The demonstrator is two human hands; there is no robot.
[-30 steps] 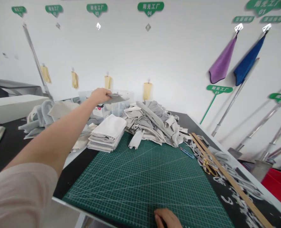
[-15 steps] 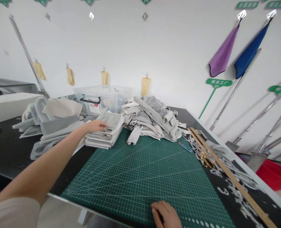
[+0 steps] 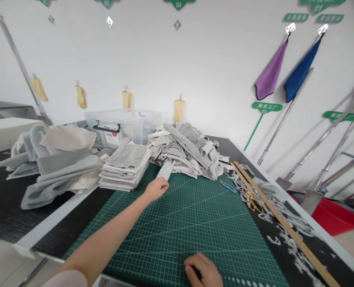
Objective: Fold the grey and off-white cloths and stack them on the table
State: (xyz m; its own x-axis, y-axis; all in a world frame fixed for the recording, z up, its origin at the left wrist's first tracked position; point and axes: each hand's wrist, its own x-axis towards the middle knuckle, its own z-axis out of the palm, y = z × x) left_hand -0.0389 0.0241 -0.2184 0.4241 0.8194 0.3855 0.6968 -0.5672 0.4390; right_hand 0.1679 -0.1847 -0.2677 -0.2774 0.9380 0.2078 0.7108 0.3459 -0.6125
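A: Where is the narrow light-grey cloth strip [image 3: 165, 170]?
B: It comes out from the near edge of the heap of crumpled grey and off-white cloths [image 3: 191, 149], over the green gridded cutting mat [image 3: 183, 215]. Its long axis runs from the heap towards the person, slightly to the left, and the near end points to the left hand [image 3: 156, 189].
A: Does this hand grip it?
B: The fingers are bent inward and cover the near end; whether they pinch the cloth, one cannot tell.
A: And the right hand [image 3: 204, 270]?
B: It rests on the mat, loosely curled, with a dark gap beside the thumb. Whether something is inside, one cannot tell.
A: Which writing can be read?
B: The green arrow-shaped sign [image 3: 266, 107] says "阳光工厂 01". Higher, one cut-off green sign [image 3: 178, 4] shows "04". The clear plastic box [image 3: 132, 125] carries a white-and-red label [image 3: 113, 138], too small for reading.
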